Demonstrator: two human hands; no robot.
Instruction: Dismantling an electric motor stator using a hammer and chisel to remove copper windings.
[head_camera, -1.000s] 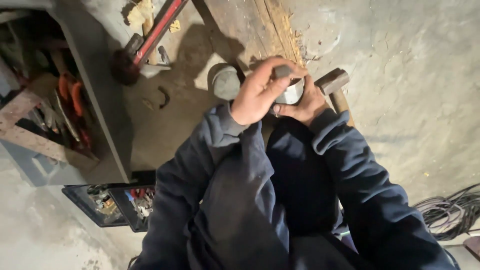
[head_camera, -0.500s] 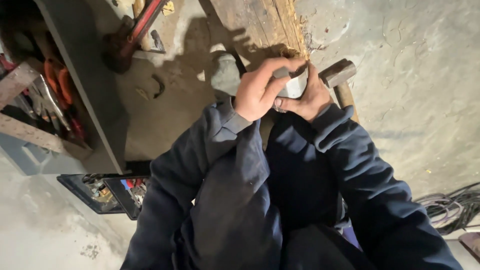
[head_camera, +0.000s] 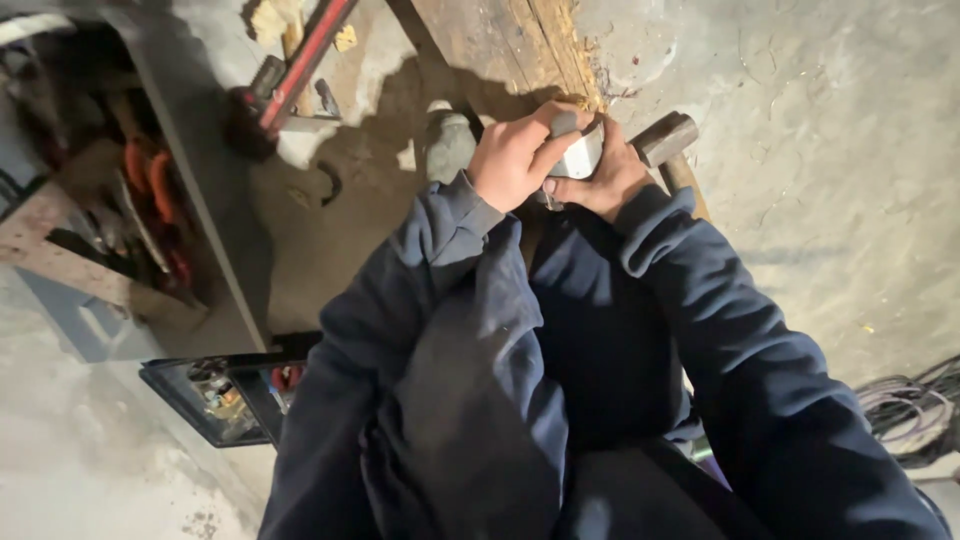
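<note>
My left hand (head_camera: 512, 155) and my right hand (head_camera: 602, 182) are both closed around a small grey metal block (head_camera: 580, 156), held together above the concrete floor. The left fingers wrap over its top and the right hand cups it from below. Both arms wear dark blue sleeves. A hammer (head_camera: 668, 142) with a wooden handle lies on the floor just right of my right hand. A worn wooden plank (head_camera: 500, 40) lies just beyond the hands. Most of the block is hidden by my fingers.
A grey rounded lump (head_camera: 447, 143) sits on the floor left of my hands. A red-handled tool (head_camera: 290, 75) lies at the upper left. A tool rack with orange-handled pliers (head_camera: 140, 190) stands at the left, a dark open case (head_camera: 215, 395) below it, coiled cables (head_camera: 910, 410) at the right.
The view has drifted slightly, so hands and floor objects sit a little higher and to the right. Both hands keep the same hold on the block.
</note>
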